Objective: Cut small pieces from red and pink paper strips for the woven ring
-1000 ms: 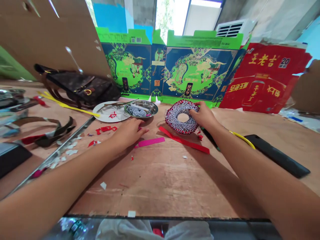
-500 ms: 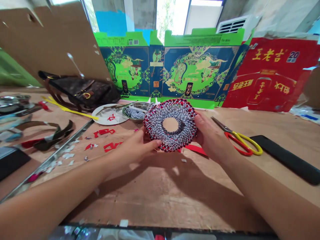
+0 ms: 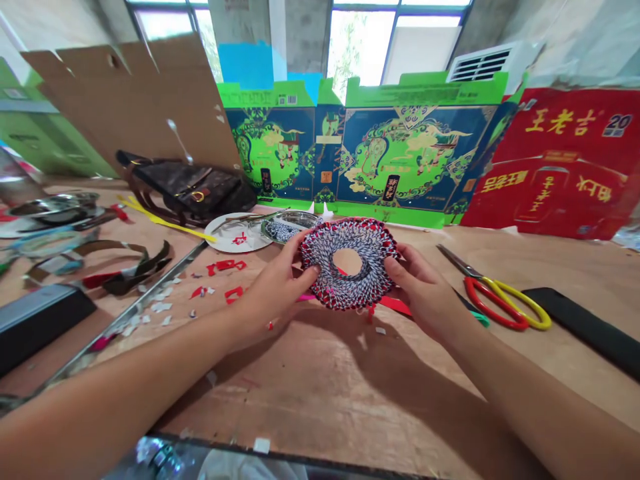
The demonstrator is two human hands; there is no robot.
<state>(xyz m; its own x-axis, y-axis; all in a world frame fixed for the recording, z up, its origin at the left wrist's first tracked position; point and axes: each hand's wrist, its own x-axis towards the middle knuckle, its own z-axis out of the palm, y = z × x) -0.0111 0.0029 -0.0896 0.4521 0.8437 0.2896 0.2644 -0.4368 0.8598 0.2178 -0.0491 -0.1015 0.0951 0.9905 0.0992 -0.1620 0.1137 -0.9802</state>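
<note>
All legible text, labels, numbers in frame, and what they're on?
"王老吉": red carton, gold characters near the top.
"20": same carton, upper right; the line under it is too small to read.
Too small or blurred: lower gold characters on that carton; black labels, barcode digits and fine print on the blue-green carton.

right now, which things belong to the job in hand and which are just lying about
Likely in the job:
grey patterned ring with red edging, in the left hand and right hand
perhaps metal scissors with red and yellow handles

Apparently lying about:
flat black oblong object
dark brown bag
</note>
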